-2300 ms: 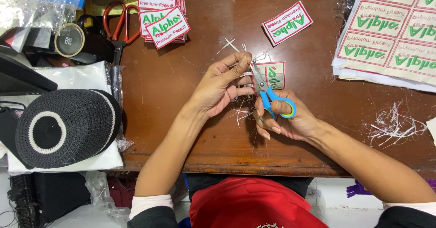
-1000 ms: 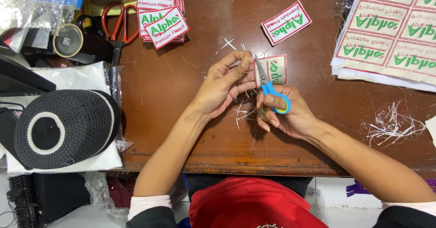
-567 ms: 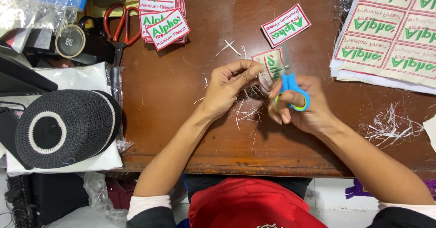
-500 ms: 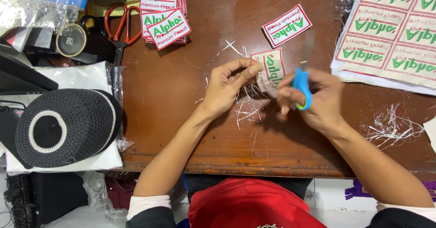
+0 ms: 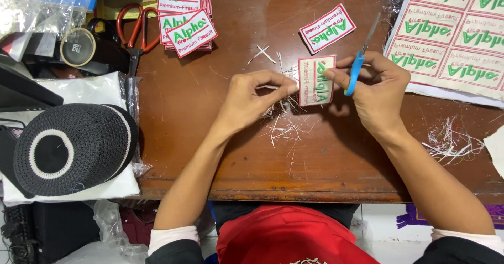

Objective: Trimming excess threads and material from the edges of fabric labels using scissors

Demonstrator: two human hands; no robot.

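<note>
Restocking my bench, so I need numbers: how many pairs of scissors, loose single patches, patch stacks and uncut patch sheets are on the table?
Scissors: 2, blue pair in the right hand, red pair
Loose patches: 2, one held, one lying
Patch stack: 1
Uncut sheet: 1
Total: 6

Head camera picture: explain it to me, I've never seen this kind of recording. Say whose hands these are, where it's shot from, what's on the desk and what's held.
There is no machine here. The camera sits on a person's head and looks down at their own bare hands over a brown desk.

The left hand and right hand both pinch one patch, white with a red border and green lettering. The right hand also carries blue scissors, blades pointing away.

Around them lie thread scraps, a loose patch, a stack of patches, an uncut sheet of patches, red scissors, a tape roll and a black-and-white knitted cap.
</note>
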